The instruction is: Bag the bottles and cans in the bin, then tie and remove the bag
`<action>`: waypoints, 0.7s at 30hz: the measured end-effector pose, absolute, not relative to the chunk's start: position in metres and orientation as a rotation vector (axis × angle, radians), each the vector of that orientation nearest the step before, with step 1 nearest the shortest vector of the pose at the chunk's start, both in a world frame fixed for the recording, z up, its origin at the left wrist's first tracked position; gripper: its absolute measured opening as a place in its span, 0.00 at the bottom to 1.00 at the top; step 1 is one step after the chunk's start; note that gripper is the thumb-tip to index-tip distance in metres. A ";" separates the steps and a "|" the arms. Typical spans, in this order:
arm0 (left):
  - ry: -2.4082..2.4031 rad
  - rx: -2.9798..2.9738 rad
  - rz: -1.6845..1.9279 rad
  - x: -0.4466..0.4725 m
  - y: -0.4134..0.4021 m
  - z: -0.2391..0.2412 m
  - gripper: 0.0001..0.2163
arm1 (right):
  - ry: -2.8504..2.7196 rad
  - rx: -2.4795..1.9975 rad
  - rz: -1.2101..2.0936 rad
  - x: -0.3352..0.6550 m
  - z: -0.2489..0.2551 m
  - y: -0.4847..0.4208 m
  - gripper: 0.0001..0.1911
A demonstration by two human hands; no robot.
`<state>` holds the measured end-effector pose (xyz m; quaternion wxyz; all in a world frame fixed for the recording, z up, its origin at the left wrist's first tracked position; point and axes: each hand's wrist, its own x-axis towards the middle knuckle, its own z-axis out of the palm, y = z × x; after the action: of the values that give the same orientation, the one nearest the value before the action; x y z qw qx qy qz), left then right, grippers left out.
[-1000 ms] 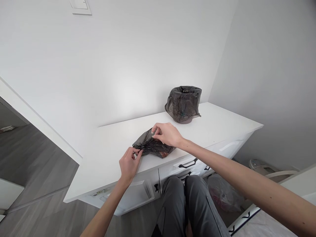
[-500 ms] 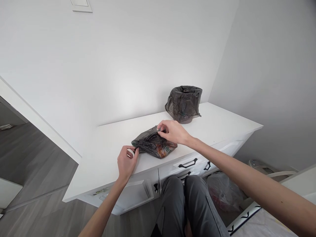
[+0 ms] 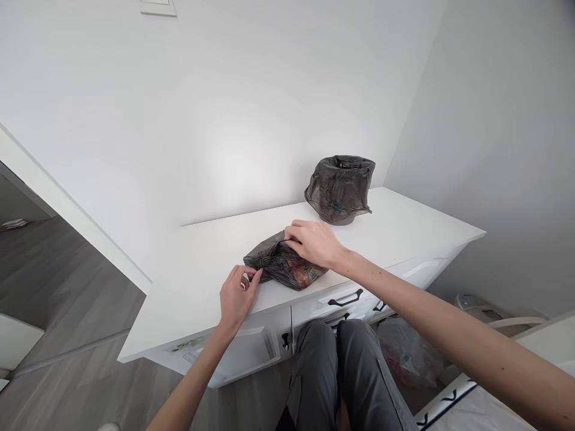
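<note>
A black, see-through plastic bag (image 3: 281, 266) lies on the white countertop (image 3: 209, 245), with something orange and printed showing through its right side. My left hand (image 3: 237, 293) pinches the gathered left end of the bag between thumb and fingers. At the bag's upper right, my right hand (image 3: 312, 240) has its fingers closed on the plastic and covers part of it. Behind my right hand stands a bin (image 3: 344, 221) lined with another black plastic bag (image 3: 340, 188), its top open and folded outward.
Drawers with black handles (image 3: 345, 297) run along the cabinet front, above my knees (image 3: 314, 353). A clear plastic bag (image 3: 408, 350) sits low at the right. White wall (image 3: 251, 120) rises behind the counter; grey floor (image 3: 90, 287) lies at left.
My right fingers have closed further onto the bag's upper edge, and the plastic there has shifted slightly. My left hand keeps its pinch. The whole view has moved a little.
</note>
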<state>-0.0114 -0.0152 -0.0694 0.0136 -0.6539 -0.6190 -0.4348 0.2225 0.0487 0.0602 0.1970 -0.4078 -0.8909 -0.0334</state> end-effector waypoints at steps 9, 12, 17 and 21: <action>-1.800 -2.141 -0.988 -0.031 -0.039 -0.076 0.11 | -1.633 -1.164 0.539 0.244 0.044 0.076 0.15; -1.675 -2.188 -0.852 -0.040 -0.051 -0.074 0.08 | -1.417 -1.130 0.879 0.248 0.035 0.083 0.19; -1.440 -2.264 -0.902 -0.027 -0.061 -0.049 0.07 | -1.278 -1.126 1.059 0.249 0.018 0.078 0.16; -1.539 -2.257 -1.148 0.004 -0.055 -0.026 0.22 | -1.349 -1.130 0.977 0.247 0.013 0.071 0.15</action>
<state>0.0040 -0.0548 -0.0264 0.0894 -0.7586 -0.5173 -0.3858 0.2466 0.0714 0.0128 0.5351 -0.4744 -0.5661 0.4100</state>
